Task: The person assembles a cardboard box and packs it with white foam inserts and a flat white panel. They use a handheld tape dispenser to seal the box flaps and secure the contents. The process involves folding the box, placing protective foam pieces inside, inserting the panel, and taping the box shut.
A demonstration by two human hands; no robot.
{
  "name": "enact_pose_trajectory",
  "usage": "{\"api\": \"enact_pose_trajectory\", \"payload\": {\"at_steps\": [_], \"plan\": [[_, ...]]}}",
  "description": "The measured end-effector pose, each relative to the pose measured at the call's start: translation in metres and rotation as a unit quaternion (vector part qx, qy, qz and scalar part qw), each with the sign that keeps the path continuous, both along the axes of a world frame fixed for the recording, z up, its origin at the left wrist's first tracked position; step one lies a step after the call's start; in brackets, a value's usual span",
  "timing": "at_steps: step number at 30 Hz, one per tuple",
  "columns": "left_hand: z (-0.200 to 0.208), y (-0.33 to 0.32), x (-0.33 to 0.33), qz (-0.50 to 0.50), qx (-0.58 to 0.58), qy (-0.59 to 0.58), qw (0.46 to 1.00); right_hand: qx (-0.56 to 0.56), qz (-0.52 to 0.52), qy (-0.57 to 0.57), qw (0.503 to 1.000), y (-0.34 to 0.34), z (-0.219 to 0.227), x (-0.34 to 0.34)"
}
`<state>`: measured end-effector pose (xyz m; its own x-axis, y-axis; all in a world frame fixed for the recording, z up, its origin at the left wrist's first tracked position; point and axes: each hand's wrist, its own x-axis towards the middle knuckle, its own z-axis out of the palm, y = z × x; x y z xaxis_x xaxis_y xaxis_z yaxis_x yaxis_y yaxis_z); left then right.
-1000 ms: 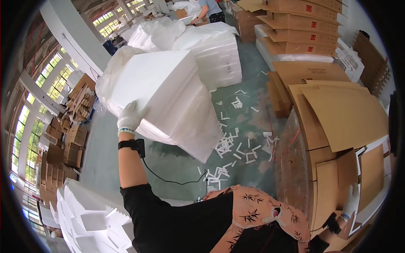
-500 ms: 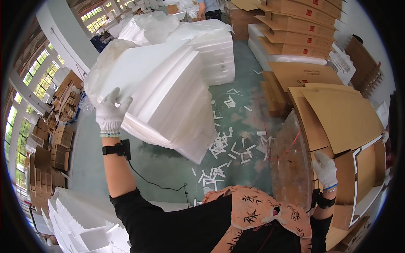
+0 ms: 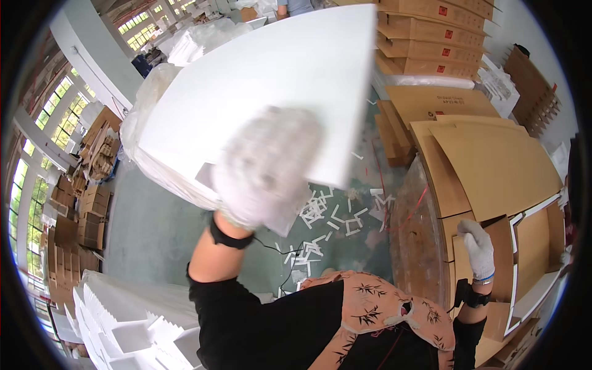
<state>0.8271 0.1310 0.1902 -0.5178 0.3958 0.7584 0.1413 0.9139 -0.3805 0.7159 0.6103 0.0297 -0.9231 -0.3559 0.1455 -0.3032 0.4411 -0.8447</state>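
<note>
A broad white foam sheet (image 3: 265, 74) is raised in front of me and blurred at its right edge. My left hand (image 3: 268, 163), in a white knit glove, is closed on its near edge; motion smears the fingers. Behind and below the sheet is the plastic-wrapped stack of white sheets (image 3: 145, 114), now mostly hidden. At the right, my gloved right hand (image 3: 478, 250) is beside an open cardboard box (image 3: 535, 237) with white edging. Its fingers are stretched out and slightly bent with nothing visible in them; whether they touch the cardboard I cannot tell.
White strips and corner scraps (image 3: 317, 209) litter the green floor. Flattened cartons (image 3: 431, 43) are piled at the far right, with cardboard sheets (image 3: 493, 166) nearer. White foam pieces (image 3: 132, 333) stand at lower left. A black cable (image 3: 271, 248) hangs from my left wrist. Another person (image 3: 296, 7) stands far back.
My left hand has swung right and closer to me from the stack's left edge, bringing a white foam sheet up with it. My right hand has shifted only slightly beside the box.
</note>
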Motion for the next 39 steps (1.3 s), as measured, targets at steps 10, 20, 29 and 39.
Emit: {"api": "enact_pose_trajectory", "payload": {"at_steps": [10,20,29,39], "plan": [[-0.083,0.402,-0.117,-0.598,0.068,-0.060,0.796,-0.608,-0.199,-0.045,0.767,0.173,0.024,0.031],[-0.145,0.692,-0.169,-0.790,-0.005,-0.143,0.596,-0.591,-0.433,0.061,0.678,0.379,-0.020,0.091],[-0.183,0.666,-0.238,-0.399,-0.173,-0.531,0.728,0.120,-0.639,0.180,0.738,0.372,-0.004,0.154],[-0.200,0.667,-0.237,-0.450,-0.126,-0.527,0.710,0.566,-0.339,-0.163,0.734,0.348,0.007,0.048]]}}
